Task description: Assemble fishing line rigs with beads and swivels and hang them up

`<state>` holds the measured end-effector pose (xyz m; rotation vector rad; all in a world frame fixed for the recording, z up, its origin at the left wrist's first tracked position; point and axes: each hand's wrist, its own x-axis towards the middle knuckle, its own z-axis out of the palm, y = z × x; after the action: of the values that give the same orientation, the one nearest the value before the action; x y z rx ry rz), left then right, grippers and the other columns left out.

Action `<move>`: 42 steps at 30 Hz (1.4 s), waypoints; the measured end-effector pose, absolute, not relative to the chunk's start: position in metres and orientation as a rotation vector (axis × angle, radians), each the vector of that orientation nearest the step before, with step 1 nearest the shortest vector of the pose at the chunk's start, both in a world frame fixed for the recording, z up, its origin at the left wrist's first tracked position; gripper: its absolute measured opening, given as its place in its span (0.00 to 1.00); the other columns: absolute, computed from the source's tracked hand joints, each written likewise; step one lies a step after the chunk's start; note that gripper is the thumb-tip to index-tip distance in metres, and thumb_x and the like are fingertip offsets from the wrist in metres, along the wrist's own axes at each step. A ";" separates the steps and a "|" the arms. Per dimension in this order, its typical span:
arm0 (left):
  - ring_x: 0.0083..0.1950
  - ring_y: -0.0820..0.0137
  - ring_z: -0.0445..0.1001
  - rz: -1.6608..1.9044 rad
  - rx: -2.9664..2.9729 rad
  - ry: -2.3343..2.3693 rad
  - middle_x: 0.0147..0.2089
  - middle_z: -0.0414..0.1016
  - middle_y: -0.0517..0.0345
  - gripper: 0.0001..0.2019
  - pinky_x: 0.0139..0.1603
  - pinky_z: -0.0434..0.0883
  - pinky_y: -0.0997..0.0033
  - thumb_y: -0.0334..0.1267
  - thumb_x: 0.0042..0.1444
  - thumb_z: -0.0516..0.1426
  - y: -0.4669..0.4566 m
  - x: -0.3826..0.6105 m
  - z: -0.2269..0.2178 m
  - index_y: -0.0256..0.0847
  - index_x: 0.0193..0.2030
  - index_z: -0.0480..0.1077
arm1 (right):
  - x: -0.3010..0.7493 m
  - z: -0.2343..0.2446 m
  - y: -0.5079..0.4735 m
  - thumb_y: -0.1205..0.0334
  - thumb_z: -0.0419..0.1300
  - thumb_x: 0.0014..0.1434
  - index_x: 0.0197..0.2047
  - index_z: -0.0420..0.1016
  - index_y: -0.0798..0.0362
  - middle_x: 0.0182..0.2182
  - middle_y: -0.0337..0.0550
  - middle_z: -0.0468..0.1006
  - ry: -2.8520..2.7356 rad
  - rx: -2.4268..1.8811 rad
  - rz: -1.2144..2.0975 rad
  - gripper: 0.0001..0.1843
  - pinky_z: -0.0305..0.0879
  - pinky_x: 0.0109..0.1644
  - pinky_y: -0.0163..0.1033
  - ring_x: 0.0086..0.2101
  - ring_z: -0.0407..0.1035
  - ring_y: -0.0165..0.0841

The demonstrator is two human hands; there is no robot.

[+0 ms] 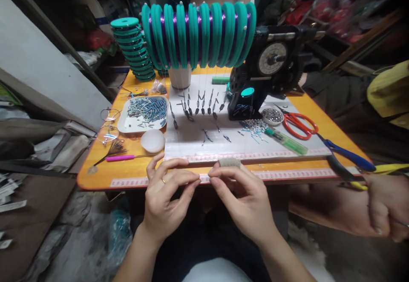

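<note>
While we work at the front edge of the desk [131,169], our L hand [166,192] has thumb & pointer tips pressed together, and our R hand [247,197] does too, w/ a small gap b/w the two hands. We can't tell what they pinch, b/c it's too tiny to see. To do this step well, we should prob. pinch soft, keep both hands level & move slow. The ruler strip [294,174] is right by our tips, starting near the desk's front L corner & running along the front edge. It looks thin, flat & pale, w/ pinkish marks too blurry to read.
</note>
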<state>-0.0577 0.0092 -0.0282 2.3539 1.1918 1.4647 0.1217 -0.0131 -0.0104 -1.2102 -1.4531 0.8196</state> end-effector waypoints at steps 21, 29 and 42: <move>0.38 0.69 0.79 1.545 2.206 0.923 0.35 0.81 0.58 0.11 0.48 0.76 0.63 0.22 0.57 0.61 0.013 -0.046 -0.027 0.39 0.44 0.74 | 0.143 0.104 0.062 0.57 0.54 0.70 0.58 0.72 0.60 0.53 0.55 0.75 -1.984 -1.065 -0.161 0.20 0.70 0.52 0.45 0.49 0.71 0.40; 0.38 0.69 0.78 1.576 2.173 0.909 0.34 0.80 0.57 0.10 0.47 0.77 0.64 0.23 0.58 0.61 0.012 -0.044 -0.027 0.38 0.44 0.74 | 0.110 0.184 0.200 0.46 0.38 0.71 0.48 0.79 0.52 0.41 0.44 0.77 -2.281 -1.384 -0.266 0.31 0.60 0.51 0.53 0.56 0.70 0.50; 0.38 0.69 0.81 1.559 1.998 0.848 0.34 0.81 0.56 0.11 0.43 0.79 0.71 0.23 0.59 0.60 -0.006 -0.032 -0.020 0.40 0.45 0.75 | 0.104 0.142 0.176 0.48 0.37 0.75 0.55 0.74 0.57 0.50 0.57 0.77 -2.132 -1.406 -0.603 0.31 0.66 0.55 0.51 0.54 0.71 0.48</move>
<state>-0.0318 -0.0056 -0.0201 1.9985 0.8476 1.5593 0.1045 0.1757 0.1421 -1.4059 -2.1323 -0.6029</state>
